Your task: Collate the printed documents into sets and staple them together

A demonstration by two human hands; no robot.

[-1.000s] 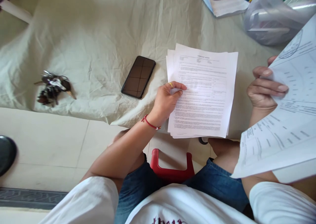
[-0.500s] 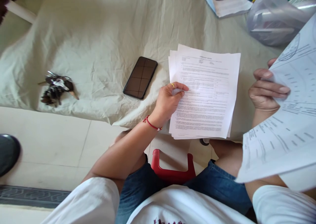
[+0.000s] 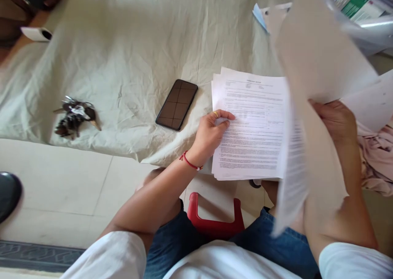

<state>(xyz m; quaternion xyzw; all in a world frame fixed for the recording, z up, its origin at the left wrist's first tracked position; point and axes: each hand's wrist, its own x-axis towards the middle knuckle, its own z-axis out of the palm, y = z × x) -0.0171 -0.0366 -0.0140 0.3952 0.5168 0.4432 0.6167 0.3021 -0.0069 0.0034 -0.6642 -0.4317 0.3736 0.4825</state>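
A stack of printed sheets (image 3: 251, 148) lies on the cloth-covered surface in front of me. My left hand (image 3: 211, 131), with a ring and a red wrist cord, grips the stack's left edge between thumb and forefinger. Raised at the right, my right hand (image 3: 340, 121) is closed on several loose sheets of paper (image 3: 316, 62), which are bent and smeared by motion. These sheets cover the right edge of the stack and part of my right forearm. Some of the right hand's fingers are hidden behind the paper.
A phone (image 3: 177, 105) lies left of the stack, and a bunch of keys (image 3: 75, 116) farther left. A plastic container (image 3: 368, 35) and a notepad (image 3: 260, 17) are at the back right. Pink cloth (image 3: 376, 160) lies at right. A red stool (image 3: 215, 225) is below.
My right hand has swung its sheets left and turned them, so their blank side now faces me over the stack's right edge. My left hand keeps its hold on the stack.
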